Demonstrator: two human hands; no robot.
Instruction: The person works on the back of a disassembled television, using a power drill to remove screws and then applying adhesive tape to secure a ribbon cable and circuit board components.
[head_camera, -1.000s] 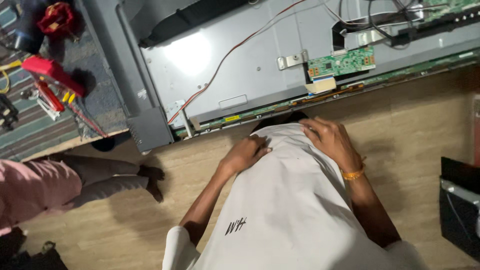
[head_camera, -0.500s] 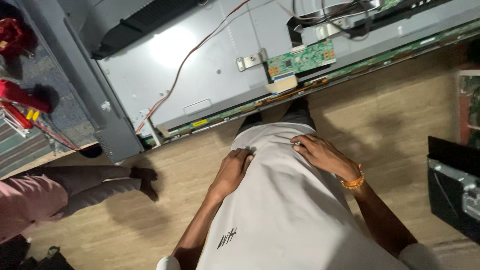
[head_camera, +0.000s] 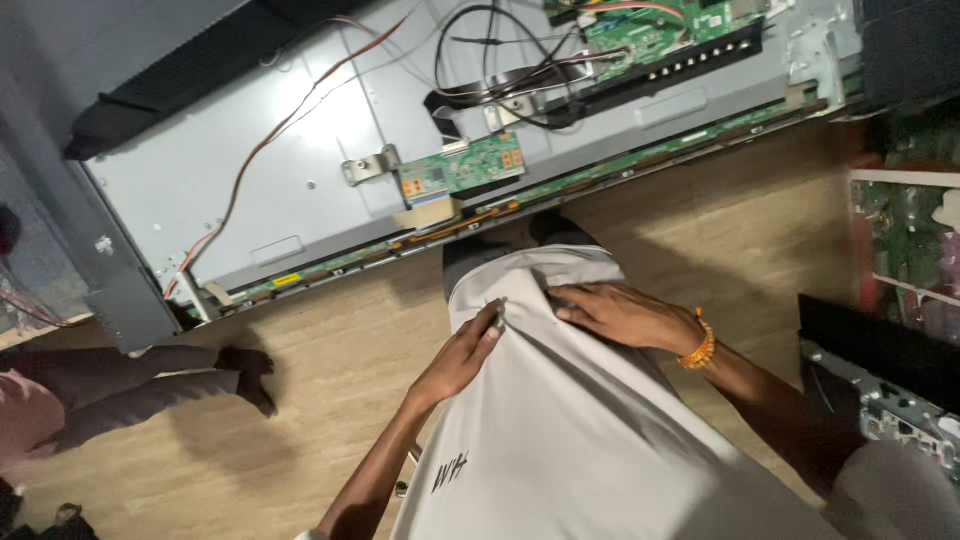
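Hands (head_camera: 540, 330) shifted; TV panel (head_camera: 300, 190) ahead.

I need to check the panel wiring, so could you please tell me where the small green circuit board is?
In the head view, the small green circuit board sits at the upper centre on the grey metal back panel, beside a metal bracket.

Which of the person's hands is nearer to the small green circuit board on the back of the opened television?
Left, by a small margin. The left hand pinches the white shirt almost straight below the small green circuit board. The right hand rests flat on the shirt, below the board and off to its right.
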